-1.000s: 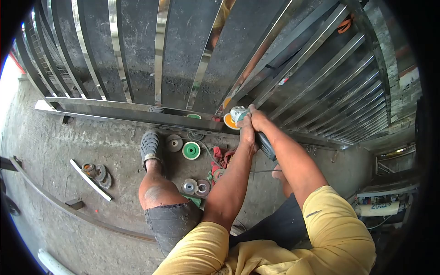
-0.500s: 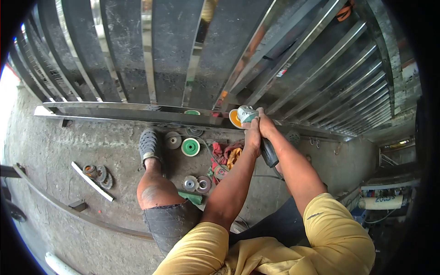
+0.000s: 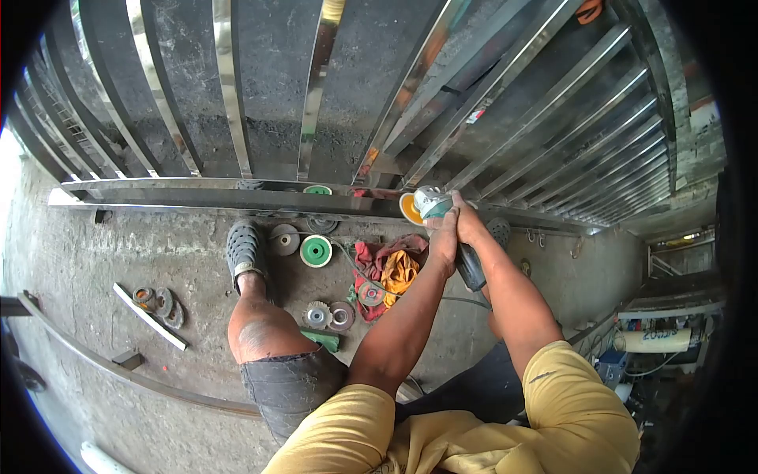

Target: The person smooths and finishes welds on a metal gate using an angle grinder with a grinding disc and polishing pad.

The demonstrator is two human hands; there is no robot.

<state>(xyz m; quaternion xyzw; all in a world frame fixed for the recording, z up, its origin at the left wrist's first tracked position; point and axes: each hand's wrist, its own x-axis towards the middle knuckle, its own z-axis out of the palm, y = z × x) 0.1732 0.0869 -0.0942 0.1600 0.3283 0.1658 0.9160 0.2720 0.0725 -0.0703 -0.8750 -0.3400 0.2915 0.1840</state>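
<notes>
An angle grinder [image 3: 470,267] with a yellow-orange disc [image 3: 411,208] is held between both hands. My left hand [image 3: 443,234] is wrapped round its body near the head. Beside it on the right, my right hand [image 3: 466,215] also closes round the tool. The disc is at the lower rail [image 3: 339,198] of a shiny metal frame with many upright bars [image 3: 234,103]. Whether the disc touches the rail cannot be made out.
On the concrete floor are a green disc [image 3: 316,250], a red cloth [image 3: 367,261], an orange cloth [image 3: 400,272] and several other discs [image 3: 317,315]. A cable crosses near the cloths. A white strip [image 3: 150,316] and a curved metal bar [image 3: 142,379] lie left. Equipment [image 3: 659,340] stands right.
The grinder and both hands have moved slightly right along the rail. The view has shifted, so the frame and floor items appear further left, and more of the cloths shows.
</notes>
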